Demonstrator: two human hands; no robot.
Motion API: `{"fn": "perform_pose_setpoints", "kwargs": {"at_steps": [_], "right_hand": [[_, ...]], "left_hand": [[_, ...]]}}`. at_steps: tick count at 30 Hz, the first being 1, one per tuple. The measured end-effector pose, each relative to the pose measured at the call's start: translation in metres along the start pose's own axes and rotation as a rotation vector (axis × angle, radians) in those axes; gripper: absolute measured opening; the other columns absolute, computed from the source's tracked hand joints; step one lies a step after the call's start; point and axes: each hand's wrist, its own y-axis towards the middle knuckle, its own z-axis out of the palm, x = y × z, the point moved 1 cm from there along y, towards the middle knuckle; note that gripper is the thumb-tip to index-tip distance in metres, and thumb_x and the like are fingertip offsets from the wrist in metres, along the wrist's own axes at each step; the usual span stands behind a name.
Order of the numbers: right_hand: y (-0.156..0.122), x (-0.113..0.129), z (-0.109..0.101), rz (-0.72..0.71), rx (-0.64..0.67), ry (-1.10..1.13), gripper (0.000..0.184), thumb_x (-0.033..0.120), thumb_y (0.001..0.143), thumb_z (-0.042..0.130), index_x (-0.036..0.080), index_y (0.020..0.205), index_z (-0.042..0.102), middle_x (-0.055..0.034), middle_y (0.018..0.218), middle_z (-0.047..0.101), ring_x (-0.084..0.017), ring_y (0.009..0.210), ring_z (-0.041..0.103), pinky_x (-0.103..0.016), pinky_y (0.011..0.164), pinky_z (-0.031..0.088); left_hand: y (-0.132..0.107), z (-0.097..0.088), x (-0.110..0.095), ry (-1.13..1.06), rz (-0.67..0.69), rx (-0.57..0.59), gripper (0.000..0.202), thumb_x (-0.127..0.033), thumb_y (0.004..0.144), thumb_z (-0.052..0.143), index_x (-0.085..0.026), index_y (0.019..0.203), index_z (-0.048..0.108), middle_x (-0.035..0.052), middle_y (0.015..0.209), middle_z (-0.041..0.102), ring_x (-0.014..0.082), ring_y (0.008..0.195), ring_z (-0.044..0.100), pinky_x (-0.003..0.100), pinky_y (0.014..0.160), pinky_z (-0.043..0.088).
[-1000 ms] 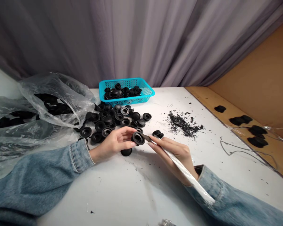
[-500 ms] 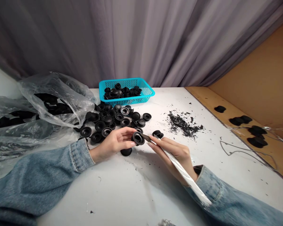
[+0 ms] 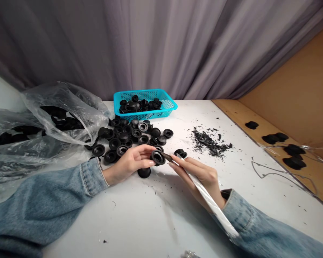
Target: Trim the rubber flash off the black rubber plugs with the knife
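Note:
My left hand (image 3: 130,163) pinches a black round rubber part (image 3: 158,157) by its rim, just above the white table. My right hand (image 3: 201,175) grips a thin blade tool (image 3: 210,204) wrapped in white, and its dark tip touches the edge of that part. Another black part (image 3: 144,172) lies on the table directly under the held one. One more black ring (image 3: 180,153) sits beside my right fingertips. Both arms wear denim sleeves.
A heap of black parts (image 3: 129,138) lies behind my hands. A blue basket (image 3: 169,104) holds more at the back. Clear plastic bags (image 3: 56,118) with parts fill the left. Black shavings (image 3: 208,141) lie right of centre. A cardboard tray (image 3: 298,168) with parts borders the right.
Nothing has visibly changed apart from a slight shift of the blade handle in my right hand.

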Motion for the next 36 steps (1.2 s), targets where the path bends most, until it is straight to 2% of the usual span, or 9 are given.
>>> {"fn": "perform_pose_setpoints", "kwargs": {"at_steps": [3,10,18,24,31,36], "right_hand": [[-0.0006,-0.0008,0.0005,0.006,0.005,-0.007,0.024,0.014,0.083,0.057,0.015,0.103,0.069,0.001,0.058,0.051,-0.007,0.046,0.043,-0.02,0.044,0.039],[0.0,0.0011,0.0006,0.004,-0.003,-0.003,0.023,0.013,0.083,0.057,0.01,0.101,0.07,0.0005,0.058,0.049,-0.007,0.046,0.042,-0.02,0.044,0.038],[-0.0038,-0.0039,0.0041,0.03,-0.038,0.072,0.023,0.015,0.081,0.06,0.013,0.101,0.07,0.0021,0.057,0.048,-0.007,0.046,0.04,-0.02,0.043,0.036],[-0.0005,0.0013,0.001,-0.015,-0.009,-0.004,0.024,0.013,0.083,0.057,0.015,0.103,0.069,0.0015,0.058,0.048,-0.007,0.046,0.041,-0.02,0.043,0.038],[-0.0015,0.0033,0.0022,-0.05,-0.049,-0.075,0.024,0.011,0.083,0.056,0.013,0.103,0.069,0.0036,0.058,0.038,-0.006,0.045,0.035,-0.017,0.043,0.037],[-0.0014,0.0044,0.0013,-0.043,-0.04,-0.113,0.024,0.013,0.084,0.054,0.014,0.103,0.069,0.0037,0.058,0.037,-0.006,0.046,0.035,-0.017,0.043,0.037]], "left_hand": [[-0.0001,-0.0001,-0.0005,-0.002,-0.003,-0.001,0.033,-0.017,0.07,0.069,-0.014,0.101,0.059,0.0055,0.097,0.067,0.0167,0.092,0.061,0.03,0.086,0.047],[0.0,0.0003,-0.0001,-0.004,-0.002,-0.007,0.034,-0.017,0.069,0.07,-0.014,0.101,0.06,0.0062,0.097,0.067,0.0179,0.093,0.062,0.032,0.087,0.047],[0.0003,-0.0015,0.001,0.011,0.015,0.016,0.033,-0.016,0.071,0.068,-0.015,0.103,0.06,0.0058,0.1,0.067,0.0177,0.095,0.061,0.031,0.087,0.047],[-0.0009,-0.0025,0.002,0.009,0.013,0.022,0.034,-0.016,0.071,0.068,-0.015,0.104,0.06,0.0061,0.101,0.066,0.0169,0.094,0.061,0.03,0.087,0.046],[-0.0003,-0.0005,0.0008,0.014,0.017,0.012,0.034,-0.016,0.07,0.068,-0.014,0.103,0.06,0.0067,0.1,0.067,0.0175,0.094,0.062,0.03,0.085,0.048],[-0.0005,0.0012,0.0004,0.035,0.012,0.001,0.034,-0.016,0.07,0.068,-0.014,0.102,0.059,0.0078,0.101,0.067,0.0197,0.096,0.062,0.032,0.085,0.049]]}}
